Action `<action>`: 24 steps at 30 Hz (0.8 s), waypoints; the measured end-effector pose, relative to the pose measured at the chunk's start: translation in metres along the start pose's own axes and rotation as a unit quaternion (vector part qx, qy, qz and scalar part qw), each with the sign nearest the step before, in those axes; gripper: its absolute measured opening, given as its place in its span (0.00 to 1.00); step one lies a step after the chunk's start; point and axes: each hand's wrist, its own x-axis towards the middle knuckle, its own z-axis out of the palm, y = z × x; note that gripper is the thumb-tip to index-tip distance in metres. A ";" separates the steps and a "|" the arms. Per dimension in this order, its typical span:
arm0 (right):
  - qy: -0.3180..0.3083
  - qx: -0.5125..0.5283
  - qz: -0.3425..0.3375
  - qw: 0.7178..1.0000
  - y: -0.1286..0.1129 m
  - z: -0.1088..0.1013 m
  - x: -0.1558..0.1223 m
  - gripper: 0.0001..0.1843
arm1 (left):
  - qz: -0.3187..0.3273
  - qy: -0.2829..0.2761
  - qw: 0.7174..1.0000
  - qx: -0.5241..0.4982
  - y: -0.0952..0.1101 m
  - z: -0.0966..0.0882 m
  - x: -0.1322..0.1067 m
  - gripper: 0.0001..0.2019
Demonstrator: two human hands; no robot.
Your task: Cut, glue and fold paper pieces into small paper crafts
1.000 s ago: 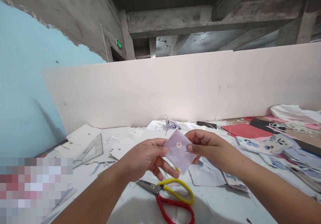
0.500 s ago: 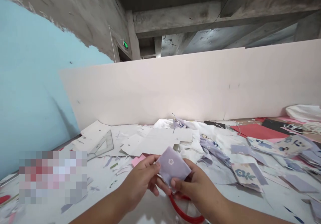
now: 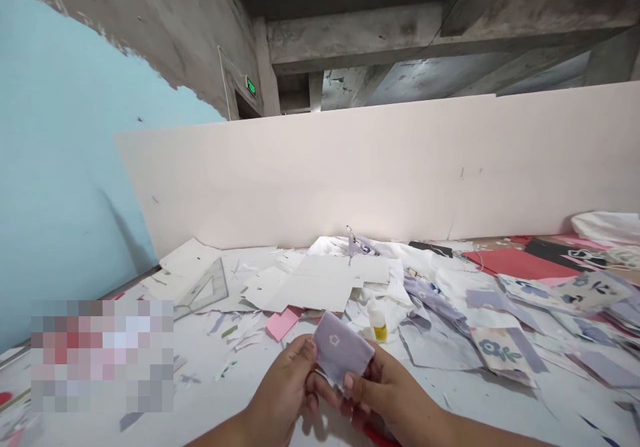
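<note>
A lavender fabric square (image 3: 342,348) with a small white flower is held up over the table, tilted corner-up. My left hand (image 3: 286,383) pinches its left edge between thumb and fingers. With its thumb on the lower front, my right hand (image 3: 387,383) grips the lower right side. Red scissors handles (image 3: 379,437) show under my right hand, against its fingers; the blades are hidden. Just behind the square stand a small white bottle with a yellow label (image 3: 379,321) and a pink paper piece (image 3: 283,324).
White sheets (image 3: 305,283) and a clear set square (image 3: 203,290) lie at the back left. Flower-print fabric pieces (image 3: 503,352), lavender scraps (image 3: 607,369) and red sheets (image 3: 520,264) spread over the right. A pale board (image 3: 320,180) closes off the table's back. Cuttings litter the white tabletop.
Both hands and the lavender square have moved slightly down, uncovering the bottle and more of the pink paper. Less of the red scissors handles shows. Both hands keep hold of the square.
</note>
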 end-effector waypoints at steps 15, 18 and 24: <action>0.051 -0.054 0.028 0.997 -0.008 0.002 -0.005 0.27 | -0.003 0.064 0.998 -0.022 0.004 -0.010 0.000 0.08; 0.049 -0.020 0.024 0.998 -0.003 -0.001 -0.002 0.28 | -0.012 0.073 0.996 -0.046 0.005 -0.010 0.001 0.10; 0.074 0.041 0.009 0.996 -0.001 -0.004 0.000 0.22 | -0.008 0.078 0.996 -0.044 0.002 -0.010 0.000 0.11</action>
